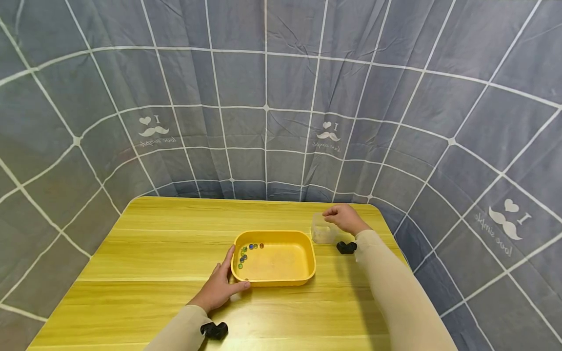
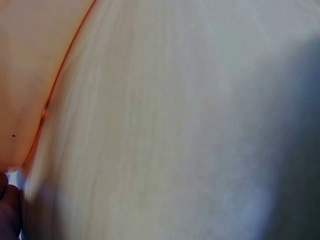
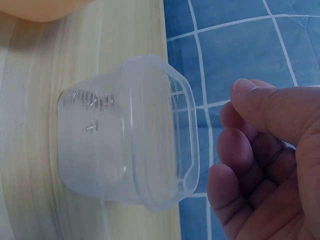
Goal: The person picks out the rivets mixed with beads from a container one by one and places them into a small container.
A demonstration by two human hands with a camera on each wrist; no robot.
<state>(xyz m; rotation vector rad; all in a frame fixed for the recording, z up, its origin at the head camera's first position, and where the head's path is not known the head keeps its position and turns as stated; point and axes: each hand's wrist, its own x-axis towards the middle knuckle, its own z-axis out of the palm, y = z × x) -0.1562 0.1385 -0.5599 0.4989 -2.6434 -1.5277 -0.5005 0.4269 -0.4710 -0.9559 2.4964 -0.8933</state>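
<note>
Hovering r. hand (image 3: pixel 265 165), cup (image 3: pixel 125 135) just beside

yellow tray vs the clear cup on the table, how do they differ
The yellow tray is opaque, wide and shallow; the clear cup is see-through, smaller and taller for its width. The tray holds a few coloured marbles at its left end; the cup looks empty. The left hand rests against the tray's corner, while the right hand hovers by the cup with fingers curled, apart from it. Both stand on the wooden table.
</note>
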